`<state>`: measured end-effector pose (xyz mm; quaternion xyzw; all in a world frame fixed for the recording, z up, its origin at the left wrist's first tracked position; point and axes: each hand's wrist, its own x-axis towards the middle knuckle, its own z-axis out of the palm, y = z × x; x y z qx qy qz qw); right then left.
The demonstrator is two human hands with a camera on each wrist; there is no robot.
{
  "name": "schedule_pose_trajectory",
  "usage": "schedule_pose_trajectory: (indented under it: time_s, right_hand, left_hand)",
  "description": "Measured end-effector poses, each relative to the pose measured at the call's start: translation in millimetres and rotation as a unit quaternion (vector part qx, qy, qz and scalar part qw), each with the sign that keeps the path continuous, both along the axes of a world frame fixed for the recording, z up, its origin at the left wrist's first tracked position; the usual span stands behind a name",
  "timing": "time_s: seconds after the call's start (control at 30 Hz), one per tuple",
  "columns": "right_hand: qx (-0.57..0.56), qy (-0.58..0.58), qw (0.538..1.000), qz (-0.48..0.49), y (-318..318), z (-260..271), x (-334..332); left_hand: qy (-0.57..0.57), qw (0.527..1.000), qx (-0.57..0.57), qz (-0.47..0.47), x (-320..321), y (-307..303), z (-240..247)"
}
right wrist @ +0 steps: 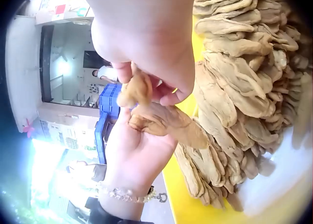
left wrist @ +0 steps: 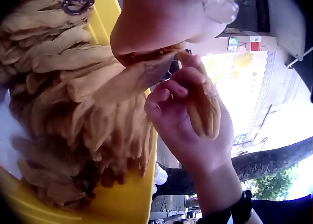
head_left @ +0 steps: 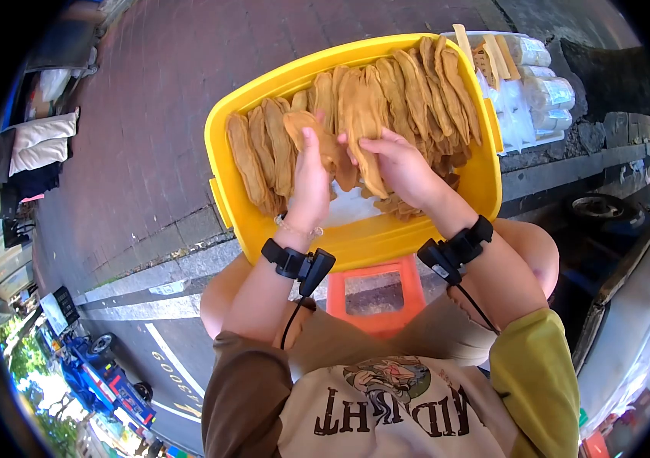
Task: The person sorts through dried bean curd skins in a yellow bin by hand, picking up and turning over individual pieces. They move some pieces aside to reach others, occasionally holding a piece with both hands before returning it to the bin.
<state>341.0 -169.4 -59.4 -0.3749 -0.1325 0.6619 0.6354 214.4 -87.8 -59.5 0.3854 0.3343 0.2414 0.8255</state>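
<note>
Both hands meet over a yellow plastic tub (head_left: 222,179) packed with rows of long, flat, wrinkled brown strips that look like pickled vegetable. My left hand (head_left: 312,179), palm turned inward, holds one brown strip (head_left: 306,126) between thumb and fingers; its far end hangs down over the tub. Close beside it, my right hand (head_left: 409,169) pinches another brown strip (head_left: 363,114) by its near part. In the right wrist view this right-hand strip (right wrist: 136,89) bunches under the thumb, just above the strip (right wrist: 151,126) lying in the left palm (right wrist: 139,150).
White tub bottom (head_left: 351,204) shows near the tub's close side. A red plastic stool (head_left: 409,294) stands between the knees. Right of the tub are bagged jars (head_left: 550,93) and wooden pieces (head_left: 499,57). A blue vehicle (head_left: 103,382) is parked at lower left.
</note>
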Motion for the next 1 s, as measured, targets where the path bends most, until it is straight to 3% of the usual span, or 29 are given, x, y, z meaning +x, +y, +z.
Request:
schedule_pose_trajectory:
  time_s: [0.07, 0.13, 0.2, 0.27, 0.3, 0.37, 0.4, 0.43, 0.47, 0.5, 0.53, 0.6, 0.63, 0.73, 0.77, 0.8, 0.87, 0.93, 1.0]
  right_hand:
    - [0.002, -0.003, 0.999, 0.045, -2.1, 1.9, -1.4]
    - [-0.038, -0.034, 0.996, 0.076, -0.2, 2.1, -8.1]
    - [-0.079, -0.074, 0.993, 0.051, -1.5, 5.1, -13.4]
    - [-0.034, -0.081, 0.995, -0.051, 0.8, 0.6, -19.8]
    - [-0.035, -0.081, 0.995, -0.052, -0.8, -5.4, -18.2]
    - [-0.043, -0.346, 0.936, 0.051, -3.5, -17.5, -12.3]
    - [-0.044, -0.346, 0.936, 0.051, -4.5, -6.7, -13.3]
    - [-0.079, -0.506, 0.855, 0.079, -5.9, 13.7, -15.9]
    - [-0.112, -0.648, 0.746, 0.105, -7.4, 24.9, -17.8]
    - [-0.04, -0.753, 0.657, 0.002, -8.8, 21.8, -21.5]
    - [-0.042, -0.753, 0.657, 0.003, -9.9, 20.8, -21.8]
    - [-0.095, -0.623, 0.773, -0.072, -9.2, 22.5, -22.5]
    - [-0.074, -0.666, 0.734, -0.107, -9.2, 12.4, -19.2]
    - [-0.004, -0.645, 0.759, -0.086, -4.6, -1.2, -4.8]
    - [-0.02, -0.47, 0.883, 0.003, -4.6, -4.5, -5.4]
    - [-0.019, -0.47, 0.883, 0.005, -3.4, -2.2, -6.7]
    - [-0.122, -0.388, 0.897, 0.173, -3.1, 4.6, -11.5]
    - [-0.087, -0.432, 0.886, 0.145, -7.4, -15.0, -20.0]
    - [-0.007, -0.377, 0.925, 0.047, -7.7, -27.7, -24.4]
  left_hand:
    - [0.044, 0.999, 0.004, -0.01, -1.7, 5.8, 1.8]
    - [0.058, 0.994, 0.048, -0.084, -3.6, 8.8, 2.6]
    - [0.057, 0.995, 0.054, -0.069, -0.6, 3.5, 1.7]
    - [0.023, 0.994, 0.082, -0.066, 0.2, 1.3, -3.2]
    - [0.023, 0.994, 0.081, -0.067, 1.4, -0.4, -3.3]
    - [0.076, 0.989, 0.118, -0.051, 3.4, -3.8, -3.0]
    - [0.076, 0.989, 0.118, -0.051, 3.0, -3.1, -5.5]
    - [0.07, 0.993, 0.08, -0.046, 1.9, -1.3, -9.6]
    - [0.065, 0.996, 0.042, -0.04, 1.4, -0.4, -12.5]
    - [0.065, 0.996, 0.041, -0.041, 4.2, -2.1, -9.0]
    - [0.045, 0.999, 0.009, -0.009, 8.1, -5.0, -4.9]
    - [0.025, 0.999, -0.024, 0.027, 10.1, -5.6, 0.2]
    - [0.007, 1.0, -0.021, 0.009, 9.3, -2.2, 1.2]
    - [-0.024, 1.0, -0.013, 0.002, 11.1, -3.4, 7.5]
    - [-0.025, 0.999, -0.03, 0.015, 10.6, -5.2, 5.2]
    - [-0.025, 0.998, -0.047, 0.027, 9.4, -6.2, 2.0]
    - [-0.023, 0.999, -0.031, 0.018, 4.8, -4.9, -11.6]
    - [0.088, 0.99, 0.102, -0.032, -1.5, -1.4, -28.3]
    - [0.118, 0.984, 0.132, -0.003, 1.0, -2.2, -40.3]
